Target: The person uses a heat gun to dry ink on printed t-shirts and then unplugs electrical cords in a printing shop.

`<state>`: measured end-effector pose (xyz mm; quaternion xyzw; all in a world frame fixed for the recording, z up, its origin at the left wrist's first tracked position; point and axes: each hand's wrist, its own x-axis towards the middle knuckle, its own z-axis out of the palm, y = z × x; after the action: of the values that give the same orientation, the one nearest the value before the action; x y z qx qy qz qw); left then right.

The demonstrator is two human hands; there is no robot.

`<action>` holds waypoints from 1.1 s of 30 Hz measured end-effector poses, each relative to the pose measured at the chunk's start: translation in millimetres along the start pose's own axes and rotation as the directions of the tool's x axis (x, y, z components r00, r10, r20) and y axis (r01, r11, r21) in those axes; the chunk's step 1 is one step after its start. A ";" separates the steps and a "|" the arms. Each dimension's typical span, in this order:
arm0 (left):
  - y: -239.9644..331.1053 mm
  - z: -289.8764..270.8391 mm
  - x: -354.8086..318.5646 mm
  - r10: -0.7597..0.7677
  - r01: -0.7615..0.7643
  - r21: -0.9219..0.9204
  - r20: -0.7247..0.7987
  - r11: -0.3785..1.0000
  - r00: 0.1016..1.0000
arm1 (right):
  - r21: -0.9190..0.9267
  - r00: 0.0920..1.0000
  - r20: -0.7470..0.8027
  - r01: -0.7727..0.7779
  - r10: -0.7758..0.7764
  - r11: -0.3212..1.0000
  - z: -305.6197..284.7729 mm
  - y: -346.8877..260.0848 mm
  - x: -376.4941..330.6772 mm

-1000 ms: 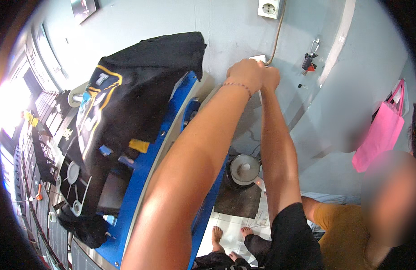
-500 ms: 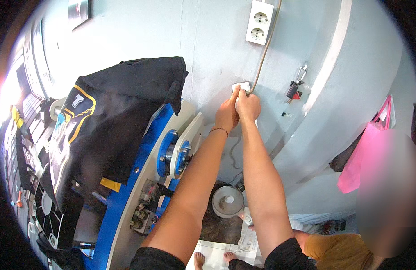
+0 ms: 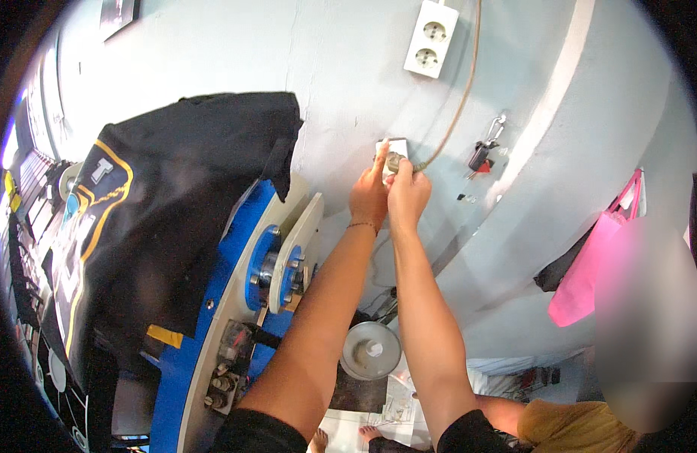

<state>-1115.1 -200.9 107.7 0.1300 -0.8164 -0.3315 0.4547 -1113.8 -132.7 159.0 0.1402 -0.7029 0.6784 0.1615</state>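
At the wall (image 3: 333, 68), the left hand (image 3: 369, 196), its grip unclear, and closed right hand (image 3: 408, 198) had best steady the white socket's (image 3: 399, 146) left edge and keep the gripped plug (image 3: 394, 161) at its front square, the cord (image 3: 460, 111) unstrained.

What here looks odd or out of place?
The black garment draped over the blue-and-cream machine, to the left of the left hand, seems out of place: clothing hanging on machinery looks unusual, though it may be deliberate.
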 end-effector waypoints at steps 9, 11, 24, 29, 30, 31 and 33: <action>41.2 -13.5 -4.1 -0.142 0.081 0.327 0.169 0.941 0.975 | 0.449 0.982 0.153 0.030 -0.110 0.893 -30.6 -153.8 91.9; 46.3 -15.2 -0.1 -0.189 0.117 0.343 0.184 0.932 0.965 | 0.410 0.978 0.192 -0.007 -0.078 0.912 -24.9 -160.4 100.3; 46.8 -25.4 7.9 -0.258 0.124 0.402 0.298 0.907 0.919 | 0.342 0.985 0.174 -0.071 0.011 0.937 -3.9 -147.6 116.7; 42.3 -31.4 5.7 -0.223 0.098 0.386 0.295 0.917 0.929 | 0.327 0.981 0.196 -0.080 0.015 0.942 6.7 -147.7 117.6; 45.0 -32.7 6.3 -0.233 0.105 0.389 0.299 0.915 0.925 | 0.328 0.986 0.169 -0.062 0.005 0.943 9.0 -147.3 118.7; 48.2 -33.6 6.7 -0.243 0.111 0.392 0.304 0.913 0.921 | 0.329 0.990 0.143 -0.044 -0.004 0.943 10.6 -146.6 119.5; 48.9 -32.2 6.5 -0.229 0.108 0.363 0.310 0.925 0.923 | 0.245 0.996 0.080 0.024 -0.045 0.969 12.0 -145.8 120.6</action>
<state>-1087.7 -181.4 156.0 0.2168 -0.9138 -0.2419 0.2439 -1163.2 -147.9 341.4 0.1999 -0.6180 0.7501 0.1245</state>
